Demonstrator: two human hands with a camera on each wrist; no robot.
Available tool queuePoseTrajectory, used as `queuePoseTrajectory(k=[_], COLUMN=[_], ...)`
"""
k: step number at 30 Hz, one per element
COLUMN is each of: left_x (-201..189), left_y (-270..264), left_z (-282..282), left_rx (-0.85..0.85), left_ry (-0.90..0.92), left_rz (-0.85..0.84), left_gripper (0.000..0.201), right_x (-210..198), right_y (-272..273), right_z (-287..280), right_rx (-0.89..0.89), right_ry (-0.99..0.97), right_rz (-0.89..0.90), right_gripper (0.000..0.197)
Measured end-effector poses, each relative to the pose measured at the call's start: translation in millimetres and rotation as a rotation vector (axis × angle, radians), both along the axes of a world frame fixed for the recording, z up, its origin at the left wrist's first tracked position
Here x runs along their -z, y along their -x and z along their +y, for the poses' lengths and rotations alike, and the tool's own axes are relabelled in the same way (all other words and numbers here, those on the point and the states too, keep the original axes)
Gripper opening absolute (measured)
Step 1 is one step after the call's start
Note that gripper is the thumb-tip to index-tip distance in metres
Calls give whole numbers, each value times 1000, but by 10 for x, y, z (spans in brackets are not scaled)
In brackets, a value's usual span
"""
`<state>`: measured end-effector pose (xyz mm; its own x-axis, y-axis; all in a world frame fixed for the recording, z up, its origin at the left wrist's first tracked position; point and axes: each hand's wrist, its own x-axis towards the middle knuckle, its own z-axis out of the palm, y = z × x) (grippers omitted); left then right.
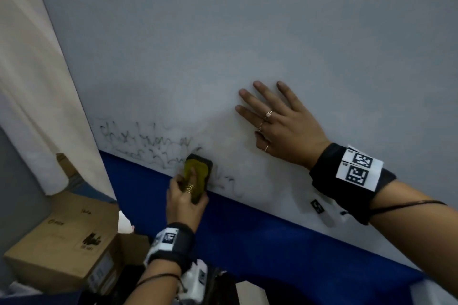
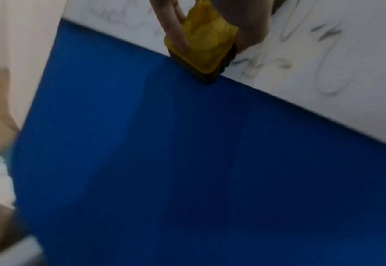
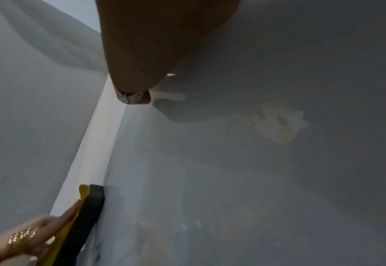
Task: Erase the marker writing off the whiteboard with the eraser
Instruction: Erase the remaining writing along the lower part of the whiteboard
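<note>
Roughly midway: our left hand (image 1: 184,197) grips the eraser (image 1: 198,176) amid marker writing (image 1: 143,141); our right hand (image 1: 280,126) lies flat, fingers spread, on cleaner whiteboard (image 1: 247,32).

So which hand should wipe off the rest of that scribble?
The left hand: it already grips the eraser against the remaining writing. The right hand lies flat on bare whiteboard.
</note>
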<state>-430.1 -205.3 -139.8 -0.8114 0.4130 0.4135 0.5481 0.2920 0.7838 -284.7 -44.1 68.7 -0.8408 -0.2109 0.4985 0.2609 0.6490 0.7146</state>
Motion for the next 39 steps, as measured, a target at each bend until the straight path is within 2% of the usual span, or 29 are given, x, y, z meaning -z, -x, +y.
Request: queuePoseTrajectory(k=[2, 4, 6, 8, 10, 12, 14, 16, 18, 23, 25, 28, 31, 36, 39], left_x=[55, 66, 123, 157, 240, 359, 462, 501, 509, 310, 232, 239, 354, 381, 232], left_y=[-311, -711, -960, -950, -751, -539, -268, -20, 151, -202, -472, -715, -484, 75, -73], left_z=[185, 355, 457, 450, 436, 375, 282, 210, 203, 316, 396, 426, 351, 270, 307], left_rx=[69, 178, 208, 207, 294, 170, -64, -194, -271, -196, -91, 96, 46, -214, -188], left_ry=[-152, -178, -133, -100, -103, -103, -129, -164, -160, -313, -362, -367, -319, -441, -468], left_rz=[-187, -210, -59, 70, 40, -72, -227, -505, -618, -655, -583, -529, -491, -708, -797], left_gripper=[63, 70, 66, 58, 58, 63, 64, 50, 43, 39, 39, 54, 55, 44, 45], right_x=[25, 62, 86, 115, 152, 204, 266, 315, 335, 353, 392, 424, 440, 432, 437], right_y=[21, 48, 74, 89, 108, 140, 203, 297, 425, 815, 961, 1065, 1056, 1035, 1043], right_z=[-16, -31, -45, -59, -65, -82, -111, -159, -196, -297, -344, -363, -342, -349, -366], right_rx=[-5, -22, -35, -37, -29, -23, -25, -27, -43, -80, -90, -78, -79, -67, -76], right_ry=[-14, -17, 1, 25, 26, 34, 61, 70, 67, 112, 123, 137, 135, 98, 123], right_rz=[44, 77, 101, 128, 150, 176, 211, 220, 194, 179, 162, 153, 135, 104, 107], right_gripper=[54, 53, 52, 51, 51, 53, 52, 47, 38, 32, 35, 38, 40, 41, 44])
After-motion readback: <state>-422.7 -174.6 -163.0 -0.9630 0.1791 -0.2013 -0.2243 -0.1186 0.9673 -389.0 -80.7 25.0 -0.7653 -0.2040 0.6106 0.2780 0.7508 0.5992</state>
